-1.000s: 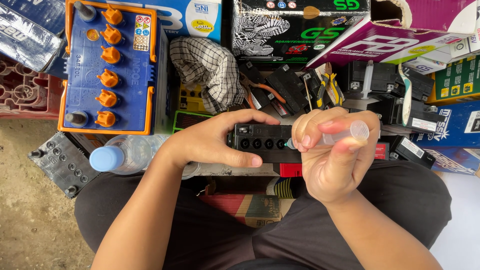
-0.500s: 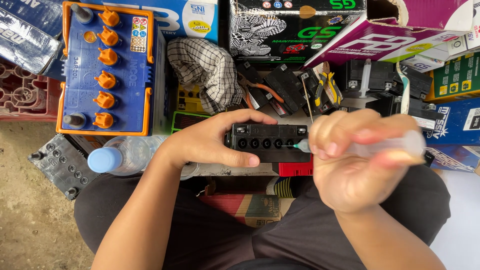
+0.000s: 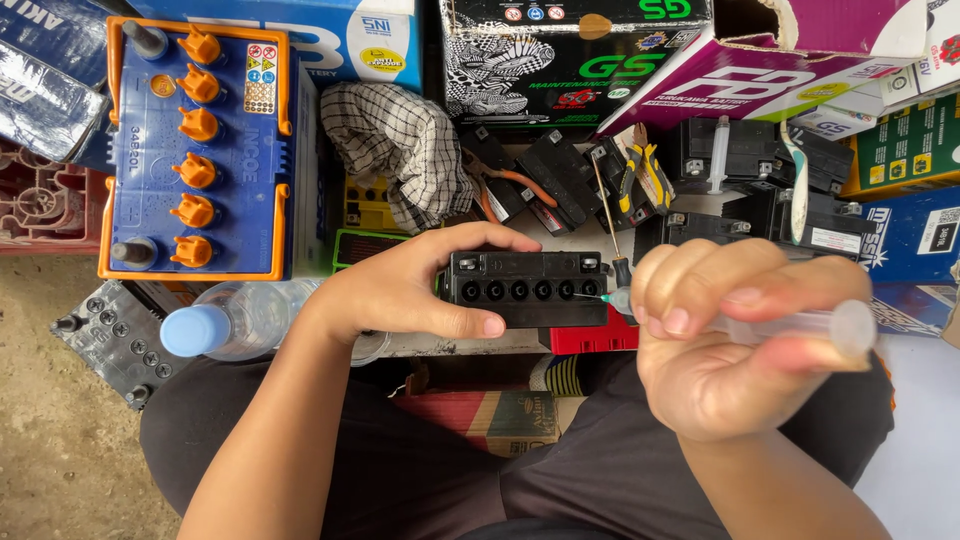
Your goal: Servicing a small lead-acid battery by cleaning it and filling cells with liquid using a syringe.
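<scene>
A large blue battery with an orange frame and a row of orange caps lies at the upper left, well apart from both hands. Printed cartons run along the top edge, and a checked cloth sits bunched just below them, near several small black batteries and a pair of pliers scattered behind the work. Lower left, a clear plastic bottle with a pale blue cap lies on its side, its far end hidden behind the left forearm. In the middle sits the small black battery, with a row of six round filler holes facing the camera. The left hand wraps around its left end, fingers curled over the top edge and the thumb pressed along the lower front, so that end of the case is covered. The right hand, close to the camera and somewhat blurred, is closed around a clear syringe: the fingers fold over the barrel and the thumb lies along it, with the plunger end sticking out to the right. The syringe's thin needle reaches left to the rightmost hole; whether the tip is inside it or only at the rim cannot be made out. Most of the barrel is hidden by the fingers, and any liquid inside is too unclear to tell. A red box shows just beneath the battery's right end, mostly covered.
</scene>
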